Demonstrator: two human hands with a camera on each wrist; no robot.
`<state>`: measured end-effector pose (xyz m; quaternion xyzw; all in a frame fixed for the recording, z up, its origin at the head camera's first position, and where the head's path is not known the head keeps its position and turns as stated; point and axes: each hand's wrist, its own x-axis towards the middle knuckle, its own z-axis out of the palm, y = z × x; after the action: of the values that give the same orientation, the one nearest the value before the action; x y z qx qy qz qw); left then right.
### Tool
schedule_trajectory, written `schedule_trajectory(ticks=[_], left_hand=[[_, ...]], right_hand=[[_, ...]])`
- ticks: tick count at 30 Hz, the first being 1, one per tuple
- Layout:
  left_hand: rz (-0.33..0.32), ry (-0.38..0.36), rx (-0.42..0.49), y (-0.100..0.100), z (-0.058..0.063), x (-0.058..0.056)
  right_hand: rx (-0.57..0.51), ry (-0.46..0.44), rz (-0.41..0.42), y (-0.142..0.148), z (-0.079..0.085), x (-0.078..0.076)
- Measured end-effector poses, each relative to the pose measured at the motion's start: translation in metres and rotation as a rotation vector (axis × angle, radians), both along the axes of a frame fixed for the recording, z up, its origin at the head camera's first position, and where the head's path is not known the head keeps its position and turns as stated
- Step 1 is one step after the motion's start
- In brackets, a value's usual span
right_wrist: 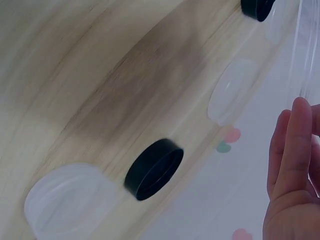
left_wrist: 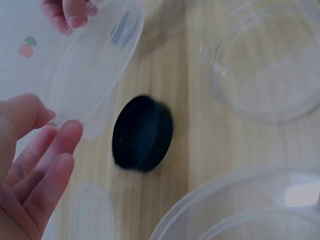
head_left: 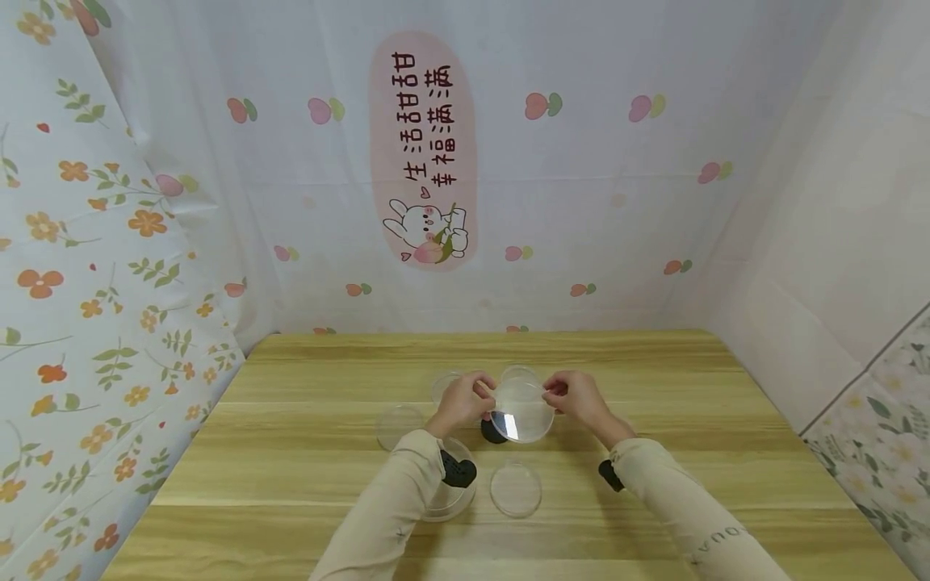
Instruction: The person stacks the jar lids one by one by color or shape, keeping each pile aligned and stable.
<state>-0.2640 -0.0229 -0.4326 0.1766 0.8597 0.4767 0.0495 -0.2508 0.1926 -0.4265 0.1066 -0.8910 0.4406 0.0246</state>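
Note:
Between both hands, above the table, a clear round plastic lid (head_left: 525, 413) is tilted and catches a bright reflection. My left hand (head_left: 467, 399) pinches its left edge; in the left wrist view the thumb and a fingertip (left_wrist: 74, 129) meet at the rim. At the opposite edge, my right hand (head_left: 577, 397) grips it with thumb and fingers. The right wrist view shows only a thin strip of the lid (right_wrist: 304, 50) by the fingertips. Below it on the table is a black round cap (left_wrist: 143, 134), partly hidden in the head view.
More clear round plastic pieces lie about: one near the front (head_left: 516, 489), another at left (head_left: 395, 424), and one behind the held lid (head_left: 519, 372). A larger clear round container (head_left: 456, 512) sits under my left forearm. Patterned cloth (head_left: 581, 202) hangs behind the wooden table (head_left: 654, 379).

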Motion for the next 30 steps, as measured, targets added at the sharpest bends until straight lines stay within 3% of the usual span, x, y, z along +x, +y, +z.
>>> schedule_trajectory(ticks=[7, 15, 20, 25, 30], left_hand=[[-0.049, -0.069, -0.008, -0.020, 0.008, -0.004], [-0.086, -0.034, -0.052, -0.044, 0.018, -0.001], [-0.125, -0.014, -0.064, -0.058, 0.018, 0.001], [-0.143, 0.013, -0.131, -0.071, 0.015, 0.006], [-0.146, -0.032, -0.108, -0.083, 0.011, 0.012]], right_hand=[[0.017, 0.011, 0.051, -0.016, 0.001, -0.002], [0.098, 0.047, 0.145, -0.034, 0.005, -0.008], [0.108, 0.078, 0.264, -0.046, 0.006, -0.011], [0.121, 0.066, 0.343, -0.057, 0.005, -0.011], [0.141, 0.033, 0.382, -0.069, 0.002, -0.007]])
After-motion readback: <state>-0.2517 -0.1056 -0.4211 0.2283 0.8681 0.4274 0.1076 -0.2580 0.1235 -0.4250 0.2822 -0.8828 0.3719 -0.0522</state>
